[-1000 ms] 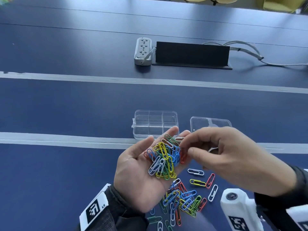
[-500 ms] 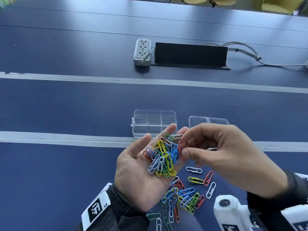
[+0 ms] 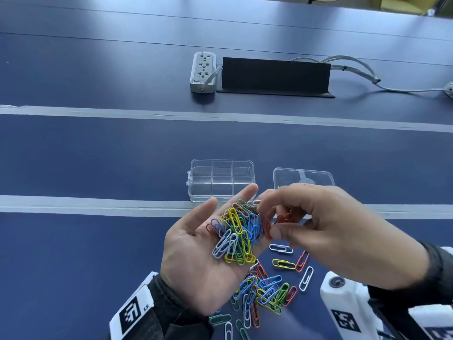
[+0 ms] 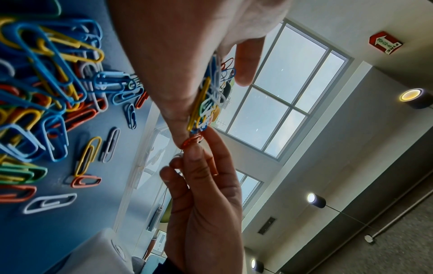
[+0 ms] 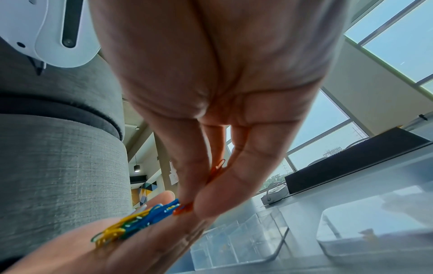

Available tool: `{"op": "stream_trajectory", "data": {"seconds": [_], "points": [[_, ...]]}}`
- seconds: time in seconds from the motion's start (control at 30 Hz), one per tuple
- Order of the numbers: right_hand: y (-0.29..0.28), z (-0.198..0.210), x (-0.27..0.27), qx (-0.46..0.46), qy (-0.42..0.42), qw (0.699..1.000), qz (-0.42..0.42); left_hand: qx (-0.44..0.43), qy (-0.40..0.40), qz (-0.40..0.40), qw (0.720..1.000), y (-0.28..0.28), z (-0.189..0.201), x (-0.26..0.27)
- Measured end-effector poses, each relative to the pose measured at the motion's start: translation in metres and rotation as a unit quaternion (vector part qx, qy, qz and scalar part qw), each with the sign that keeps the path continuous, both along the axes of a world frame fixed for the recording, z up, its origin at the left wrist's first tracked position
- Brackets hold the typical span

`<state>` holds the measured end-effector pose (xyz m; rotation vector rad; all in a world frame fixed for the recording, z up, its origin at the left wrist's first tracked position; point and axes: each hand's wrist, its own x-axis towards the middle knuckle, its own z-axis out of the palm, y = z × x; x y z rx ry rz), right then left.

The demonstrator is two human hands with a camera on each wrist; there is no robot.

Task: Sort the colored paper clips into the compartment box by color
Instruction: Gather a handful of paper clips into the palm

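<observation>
My left hand [image 3: 196,241] lies palm up above the table and carries a heap of mixed paper clips [image 3: 235,236] on its straight fingers. At the edge of those fingers, the thumb and forefinger of my right hand [image 3: 270,219] pinch a red clip [image 3: 267,228]. More red clips [image 3: 285,218] sit tucked under its curled fingers. The right wrist view shows the pinched red clip [image 5: 183,210] beside the blue and yellow ones. The clear compartment box [image 3: 193,182] stands open just beyond my hands, and I see nothing in its compartments.
The box's clear lid [image 3: 304,177] lies to the right of it. A pile of mixed clips [image 3: 264,293] rests on the blue table below my hands, with loose ones [image 3: 283,264] beside it. Far back stand a power strip [image 3: 203,72] and a black panel [image 3: 274,73].
My right hand has stayed at the left fingertips and turned a little, so red clips now show under its curled fingers. The left palm has hardly moved.
</observation>
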<state>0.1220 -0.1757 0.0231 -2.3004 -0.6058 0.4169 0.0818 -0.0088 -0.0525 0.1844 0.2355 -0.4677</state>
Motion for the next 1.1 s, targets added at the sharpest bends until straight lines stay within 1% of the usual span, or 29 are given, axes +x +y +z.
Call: {"op": "stream_trajectory", "data": {"seconds": [0.2,0.37,0.47,0.57,0.67,0.77,0.83,0.93,1.03,1.1], "points": [[-0.005,0.002,0.000,0.042,0.051,0.998,-0.010,0.020,-0.002,-0.016,1.000,-0.001,0.001,-0.001],[-0.006,0.014,0.006,0.032,0.112,0.993,0.009,-0.001,0.004,-0.021,1.000,0.000,0.002,-0.002],[-0.004,0.029,0.018,0.036,0.077,0.996,0.002,-0.018,0.013,-0.001,1.000,-0.001,0.006,-0.001],[0.010,0.036,0.040,0.021,0.031,0.999,-0.011,-0.007,0.013,0.000,1.000,-0.003,0.008,-0.001],[0.030,0.028,0.061,-0.053,-0.009,0.999,0.003,-0.001,0.024,-0.012,1.000,-0.003,0.009,-0.001],[0.047,0.013,0.075,-0.156,-0.049,0.986,0.014,-0.002,0.027,-0.012,1.000,-0.004,0.009,-0.001],[0.054,0.002,0.080,-0.198,-0.052,0.979,0.018,-0.005,0.029,-0.010,1.000,-0.004,0.010,-0.001],[0.059,-0.007,0.081,-0.224,-0.047,0.973,0.022,-0.005,0.032,-0.009,0.999,-0.004,0.011,-0.001],[0.057,-0.005,0.078,-0.231,-0.049,0.971,0.028,-0.009,0.034,-0.010,0.999,-0.003,0.012,-0.001],[0.054,-0.001,0.078,-0.218,-0.042,0.975,0.027,-0.013,0.035,-0.011,0.999,-0.003,0.012,-0.001]]}}
